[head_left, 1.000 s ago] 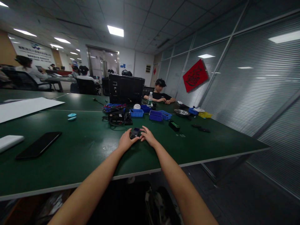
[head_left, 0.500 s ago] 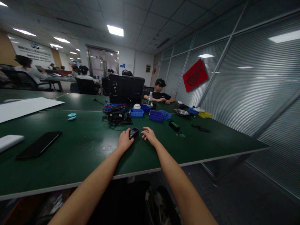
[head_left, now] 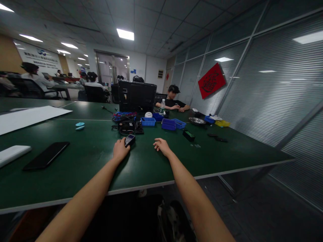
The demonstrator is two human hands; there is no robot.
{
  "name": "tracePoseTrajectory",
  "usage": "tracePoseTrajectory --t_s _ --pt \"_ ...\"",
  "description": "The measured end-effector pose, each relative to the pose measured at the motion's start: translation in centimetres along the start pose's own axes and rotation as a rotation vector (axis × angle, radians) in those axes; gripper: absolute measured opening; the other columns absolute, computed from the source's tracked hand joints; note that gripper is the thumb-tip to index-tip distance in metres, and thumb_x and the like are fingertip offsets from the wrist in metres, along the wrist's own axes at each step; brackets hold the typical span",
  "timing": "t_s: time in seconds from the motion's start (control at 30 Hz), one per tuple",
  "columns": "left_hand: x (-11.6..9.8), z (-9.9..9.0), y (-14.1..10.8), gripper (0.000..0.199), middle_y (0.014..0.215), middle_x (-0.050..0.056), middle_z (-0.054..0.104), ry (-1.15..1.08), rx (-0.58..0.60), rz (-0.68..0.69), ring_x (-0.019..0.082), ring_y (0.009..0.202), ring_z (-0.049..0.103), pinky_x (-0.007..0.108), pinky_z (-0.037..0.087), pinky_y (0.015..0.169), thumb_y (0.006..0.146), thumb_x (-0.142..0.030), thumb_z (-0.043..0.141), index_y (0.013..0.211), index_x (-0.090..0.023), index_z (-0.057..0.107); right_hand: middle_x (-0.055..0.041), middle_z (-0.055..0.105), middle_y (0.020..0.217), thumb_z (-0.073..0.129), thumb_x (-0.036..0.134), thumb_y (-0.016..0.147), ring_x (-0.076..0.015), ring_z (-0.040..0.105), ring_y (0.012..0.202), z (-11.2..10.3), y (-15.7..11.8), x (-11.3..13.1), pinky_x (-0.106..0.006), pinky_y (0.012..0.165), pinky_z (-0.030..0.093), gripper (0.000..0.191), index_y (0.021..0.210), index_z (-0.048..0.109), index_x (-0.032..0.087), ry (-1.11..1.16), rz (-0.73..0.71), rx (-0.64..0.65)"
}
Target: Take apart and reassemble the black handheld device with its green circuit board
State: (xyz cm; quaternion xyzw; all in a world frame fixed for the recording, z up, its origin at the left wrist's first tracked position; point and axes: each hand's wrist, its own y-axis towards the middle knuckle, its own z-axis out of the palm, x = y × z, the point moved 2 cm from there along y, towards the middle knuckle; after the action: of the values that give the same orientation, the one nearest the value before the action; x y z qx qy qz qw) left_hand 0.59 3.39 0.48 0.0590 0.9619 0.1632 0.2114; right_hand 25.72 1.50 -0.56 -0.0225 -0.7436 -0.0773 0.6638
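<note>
Small dark handheld device point(head_left: 130, 139), screen up, on green tabletop point(head_left: 146, 161)

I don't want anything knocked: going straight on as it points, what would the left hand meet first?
With the handheld device in its grip, the left hand would probably meet the small black item beside the black box with cables; depth is unclear, so the box might come first.
</note>
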Motion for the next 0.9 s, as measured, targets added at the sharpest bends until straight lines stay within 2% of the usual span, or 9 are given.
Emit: tracePoseTrajectory --t_s 0.17,0.43,0.57,0.73,0.9 --pt "3.8 -2.3 0.6 0.059 0.111 0.015 0.052 0.065 -0.023 -0.111 0.026 0.099 0.051 0.034 0.039 0.085 0.074 -0.037 0.045 0.128 -0.013 0.04 -0.0012 0.06 0.066 0.047 0.008 0.071 -0.0077 0.052 0.046 0.0 0.1 -0.2 -0.017 0.035 0.037 0.022 0.092 0.053 0.012 -0.014 -0.005 0.003" --pt "11.2 -6.0 1.5 0.062 0.112 0.019 0.051 0.123 -0.084 -0.316 0.031 0.101 0.05 0.038 0.041 0.08 0.074 -0.042 0.043 0.128 -0.012 0.039 -0.0016 0.06 0.066 0.048 0.008 0.071 -0.0075 0.052 0.046 0.0 0.5 -0.6 -0.017 0.034 0.037 0.018 0.087 0.054 0.012 -0.029 -0.014 0.016" --pt "14.1 -7.8 1.5 0.061 0.111 0.02 0.05 0.147 -0.115 -0.398 0.033 0.101 0.05 0.04 0.042 0.079 0.074 -0.044 0.044 0.125 -0.011 0.041 -0.0018 0.06 0.067 0.048 0.007 0.071 -0.0074 0.052 0.046 0.0 0.4 -0.6 -0.017 0.034 0.037 0.017 0.086 0.055 0.012 -0.036 -0.018 0.019" --pt "16.8 -9.3 1.6 0.058 0.117 0.018 0.048 0.181 -0.109 -0.516 0.033 0.104 0.048 0.041 0.042 0.08 0.075 -0.043 0.046 0.123 -0.011 0.039 -0.0024 0.06 0.068 0.047 0.006 0.071 -0.0075 0.052 0.047 0.0 0.4 -0.6 -0.017 0.035 0.037 0.017 0.085 0.055 0.011 -0.047 -0.021 0.024" --pt "17.6 -9.7 1.5 0.058 0.116 0.019 0.048 0.181 -0.117 -0.525 0.034 0.103 0.05 0.04 0.043 0.078 0.077 -0.044 0.043 0.122 -0.009 0.038 -0.0029 0.061 0.069 0.049 0.008 0.071 -0.0075 0.053 0.047 -0.1 0.6 -0.8 -0.017 0.035 0.038 0.017 0.086 0.057 0.011 -0.07 -0.035 0.031"
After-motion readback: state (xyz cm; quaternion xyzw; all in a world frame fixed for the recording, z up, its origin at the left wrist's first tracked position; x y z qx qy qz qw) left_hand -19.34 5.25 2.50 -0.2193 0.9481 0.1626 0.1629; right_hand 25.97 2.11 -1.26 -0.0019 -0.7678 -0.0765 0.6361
